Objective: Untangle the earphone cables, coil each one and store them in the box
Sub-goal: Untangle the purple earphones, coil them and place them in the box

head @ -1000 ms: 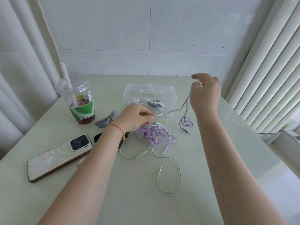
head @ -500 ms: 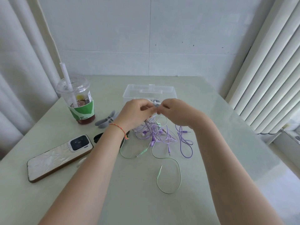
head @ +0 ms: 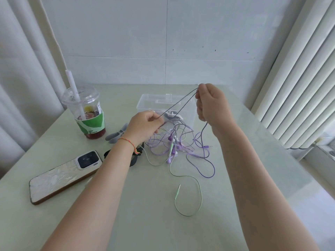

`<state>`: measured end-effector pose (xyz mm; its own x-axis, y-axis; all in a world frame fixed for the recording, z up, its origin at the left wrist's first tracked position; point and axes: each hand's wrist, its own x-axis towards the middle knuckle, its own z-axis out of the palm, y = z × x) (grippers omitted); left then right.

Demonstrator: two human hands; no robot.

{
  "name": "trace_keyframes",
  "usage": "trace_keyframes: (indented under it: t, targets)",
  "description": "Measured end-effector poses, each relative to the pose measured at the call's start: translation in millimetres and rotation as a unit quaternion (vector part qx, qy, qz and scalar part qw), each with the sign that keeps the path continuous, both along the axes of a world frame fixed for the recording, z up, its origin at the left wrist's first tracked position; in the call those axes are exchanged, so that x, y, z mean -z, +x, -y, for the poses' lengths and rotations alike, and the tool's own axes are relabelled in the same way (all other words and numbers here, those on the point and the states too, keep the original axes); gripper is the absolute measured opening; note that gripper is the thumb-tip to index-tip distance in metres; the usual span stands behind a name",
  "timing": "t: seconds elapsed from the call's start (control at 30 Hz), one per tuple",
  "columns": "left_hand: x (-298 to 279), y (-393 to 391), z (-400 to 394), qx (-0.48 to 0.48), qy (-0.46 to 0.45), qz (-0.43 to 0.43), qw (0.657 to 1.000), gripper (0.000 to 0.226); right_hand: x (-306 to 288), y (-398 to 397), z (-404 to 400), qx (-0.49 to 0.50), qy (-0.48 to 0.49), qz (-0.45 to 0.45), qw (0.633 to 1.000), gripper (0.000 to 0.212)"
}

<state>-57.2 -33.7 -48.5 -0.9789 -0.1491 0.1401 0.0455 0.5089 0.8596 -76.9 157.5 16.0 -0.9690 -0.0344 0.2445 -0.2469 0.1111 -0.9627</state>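
Head view: the left hand [head: 145,125] pinches a dark purple cable [head: 178,104] between thumb and fingertips, low over the tangle [head: 174,144]. The right hand [head: 211,104] is raised higher, in front of the box's right end, fingers curled around the same cable. Two taut strands run between the hands, and a loose length hangs from the right hand down to the table [head: 145,214], ending in loops to the right of the tangle. The tangle of purple and green cables lies on the table just in front of the clear box [head: 146,104], which holds a white and dark earphone item. A green cable [head: 196,198] trails from the tangle towards the viewer, its plug lying free. On the left stand a cup [head: 87,115] with a straw, grey clips [head: 117,135] and a phone [head: 65,176].
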Motion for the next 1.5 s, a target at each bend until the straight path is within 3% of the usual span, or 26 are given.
trace_keyframes:
  t: [0.03, 0.13, 0.23, 0.4, 0.47, 0.57, 0.73, 0.83, 0.97, 1.23, 1.33, 1.5]
  targets:
    - [0.8, -0.5, 1.9, 0.002, -0.017, 0.013, 1.000, 0.006, -1.4, 0.5, -0.2, 0.002, -0.027, -0.003, 1.000, 0.034]
    - [1.4, 0.7, 5.5, 0.015, -0.049, 0.054, 0.997, 0.037, -4.6, 1.6, -1.7, 0.010, -0.057, -0.030, 0.998, 0.033]
    - [0.1, 4.4, 2.5, 0.038, -0.066, 0.072, 0.994, 0.052, -7.4, 3.6, -1.7, -0.004, -0.132, -0.064, 0.989, 0.030]
    - [-4.3, 7.6, -3.2, 0.040, -0.157, 0.092, 0.982, 0.024, -7.7, 6.6, 3.8, -0.047, -0.160, -0.093, 0.982, 0.026]
    - [-1.1, 5.9, -3.7, 0.062, -0.136, 0.109, 0.983, 0.014, -6.7, 6.6, 5.0, -0.046, -0.124, -0.069, 0.989, 0.026]
    - [1.0, 5.4, -6.2, 0.068, -0.067, 0.128, 0.987, 0.026, -4.5, 6.4, 6.0, -0.040, -0.045, 0.002, 0.998, 0.026]
    - [-1.0, 6.0, -5.6, 0.078, -0.121, 0.122, 0.982, 0.046, -4.8, 9.6, 6.8, -0.066, -0.047, 0.068, 0.994, 0.028]
    - [1.6, 6.2, -4.8, 0.077, -0.189, 0.099, 0.974, 0.063, -8.8, 10.7, 6.8, -0.092, -0.110, 0.029, 0.989, 0.029]
    - [1.6, 4.7, -4.4, 0.078, -0.159, 0.058, 0.983, 0.075, -12.5, 12.3, 6.9, -0.096, -0.187, -0.060, 0.976, 0.028]
    - [5.7, 4.1, -0.2, 0.049, -0.154, 0.097, 0.982, 0.055, -18.1, 13.2, 0.1, -0.036, -0.265, -0.126, 0.955, 0.028]
    - [7.4, 2.3, 0.2, 0.011, -0.172, 0.065, 0.983, 0.048, -18.9, 13.4, -1.9, -0.029, -0.244, -0.126, 0.961, 0.029]
    - [2.5, 4.7, -6.2, -0.039, -0.107, -0.047, 0.992, 0.022, -15.7, 17.1, 1.9, -0.050, -0.149, -0.069, 0.985, 0.029]
